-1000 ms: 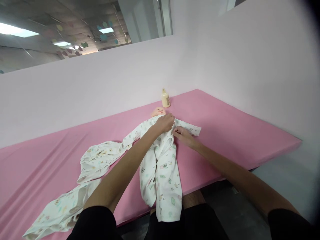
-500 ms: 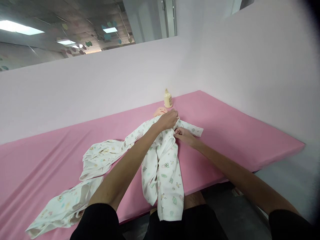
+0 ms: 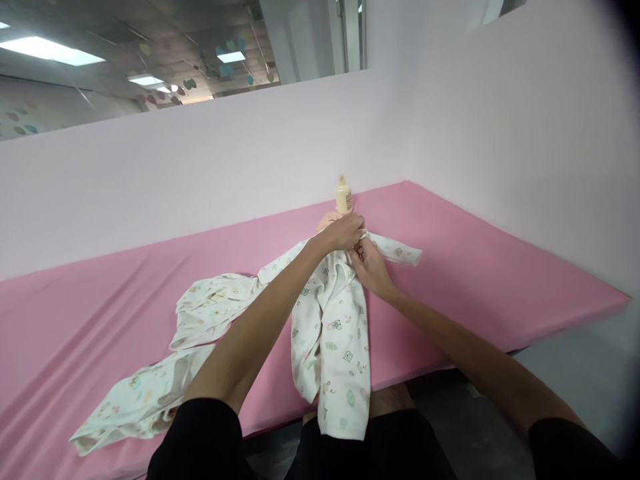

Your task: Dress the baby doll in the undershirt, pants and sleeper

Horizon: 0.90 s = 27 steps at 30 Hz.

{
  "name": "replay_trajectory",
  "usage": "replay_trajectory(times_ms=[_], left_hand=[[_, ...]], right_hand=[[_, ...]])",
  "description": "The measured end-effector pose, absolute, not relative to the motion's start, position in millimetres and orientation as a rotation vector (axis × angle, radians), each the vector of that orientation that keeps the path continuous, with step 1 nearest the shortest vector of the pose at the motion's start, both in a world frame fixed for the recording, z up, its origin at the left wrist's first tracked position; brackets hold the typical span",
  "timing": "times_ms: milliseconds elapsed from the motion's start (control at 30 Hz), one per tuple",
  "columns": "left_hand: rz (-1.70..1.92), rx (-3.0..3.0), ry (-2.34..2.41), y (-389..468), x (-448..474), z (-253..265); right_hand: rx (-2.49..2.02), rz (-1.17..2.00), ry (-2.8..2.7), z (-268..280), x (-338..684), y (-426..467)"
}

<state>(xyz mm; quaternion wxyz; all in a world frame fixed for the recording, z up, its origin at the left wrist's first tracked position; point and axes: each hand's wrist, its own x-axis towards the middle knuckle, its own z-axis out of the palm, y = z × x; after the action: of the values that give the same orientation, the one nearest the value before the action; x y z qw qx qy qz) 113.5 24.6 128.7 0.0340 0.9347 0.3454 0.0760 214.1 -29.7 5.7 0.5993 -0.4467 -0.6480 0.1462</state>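
A baby doll (image 3: 327,220) lies on its back, its head partly hidden behind my left arm. It wears a white printed baby romper (image 3: 345,347), whose legs hang over the near edge of the table. My left hand (image 3: 347,231) reaches across the doll's chest and is closed on the romper's edge near the far shoulder. Just below it, my right hand (image 3: 371,268) pinches the same side of the romper, fingertips nearly meeting those of the left. The exact bit of cloth between the fingers is hidden. One sleeve (image 3: 400,251) stretches out to the right.
A pale yellow pump bottle (image 3: 344,199) stands behind the doll's head, by the white wall (image 3: 225,160). Left of the doll lie a crumpled printed garment (image 3: 213,310) and another printed garment (image 3: 140,403) on the pink padded table (image 3: 460,267).
My right hand has moved up along the romper's edge, closer to my left hand. My left hand remains at the doll's upper chest. The whole view has shifted slightly.
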Motion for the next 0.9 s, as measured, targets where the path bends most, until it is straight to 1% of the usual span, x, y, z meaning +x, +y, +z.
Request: replay_trajectory(times_ms=[200, 633, 833, 900], left_hand=[[0.173, 2.876, 1.028, 16.6, 112.3, 137.3], [0.25, 2.847, 1.055, 13.4, 107.1, 131.1], [0.323, 2.766, 1.11, 7.2, 94.2, 111.4], [0.346, 2.774, 1.171, 2.4, 88.9, 103.0]], right_hand=[[-0.975, 0.184, -1.577, 3.3, 206.9, -28.9], [-0.949, 0.307, -1.58, -5.3, 204.4, -18.9], [-1.098, 0.214, -1.574, -12.9, 209.5, -27.5], [-1.126, 0.249, -1.54, -14.3, 214.6, -32.5]])
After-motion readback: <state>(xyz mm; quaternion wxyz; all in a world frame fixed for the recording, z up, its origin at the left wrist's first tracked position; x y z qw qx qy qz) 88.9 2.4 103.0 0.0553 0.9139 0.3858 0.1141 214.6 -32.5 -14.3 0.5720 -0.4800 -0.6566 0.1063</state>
